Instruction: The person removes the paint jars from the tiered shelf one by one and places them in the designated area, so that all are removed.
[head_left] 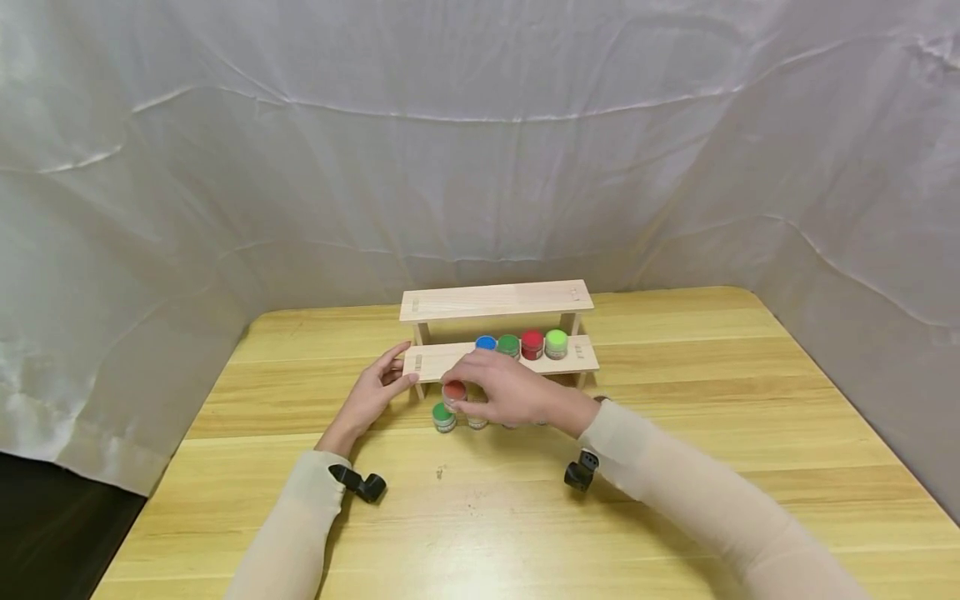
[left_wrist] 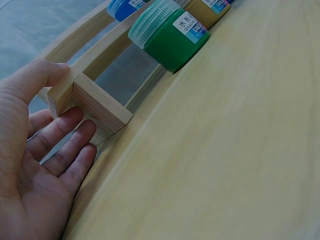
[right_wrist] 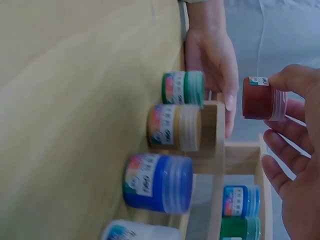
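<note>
My right hand pinches a reddish-brown paint jar with a clear lid, thumb on one side and fingers on the other. In the head view this jar is in front of the lower step of a two-step wooden rack, above a green jar. My left hand holds the left end of that lower step, thumb on the board's edge and fingers around the end, as the left wrist view shows. On the lower step stand a blue jar, a dark green jar, a red jar and a lime jar.
Along the rack's front, a row on the wooden table continues from the green jar with an ochre jar, a blue jar and a white one. The upper step is bare wood. A grey curtain hangs behind.
</note>
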